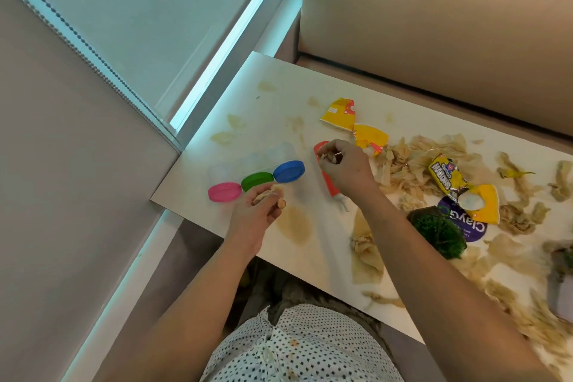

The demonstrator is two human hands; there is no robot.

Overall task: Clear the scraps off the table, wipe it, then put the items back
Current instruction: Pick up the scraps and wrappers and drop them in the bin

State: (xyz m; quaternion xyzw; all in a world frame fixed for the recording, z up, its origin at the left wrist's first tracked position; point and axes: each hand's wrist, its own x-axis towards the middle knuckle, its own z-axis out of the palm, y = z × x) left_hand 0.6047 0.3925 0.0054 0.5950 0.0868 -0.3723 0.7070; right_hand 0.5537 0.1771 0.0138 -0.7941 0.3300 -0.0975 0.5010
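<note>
Fingers [333, 156] of the right hand [344, 169] are pinched on a pale scrap above the red tube [325, 178]; the left hand [262, 211] is curled round gathered scraps. Across the white table [269, 96], scraps [412, 161] are heaped rightward (wrappers included). Small flakes are best collected last.

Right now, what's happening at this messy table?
A person is gathering beige paper scraps off the white table. The left hand holds a bunch of scraps near the front edge; the right hand pinches more above an orange tube. Three clear tubs with pink, green and blue lids, plus wrappers, still sit there. No wiping yet.
</note>
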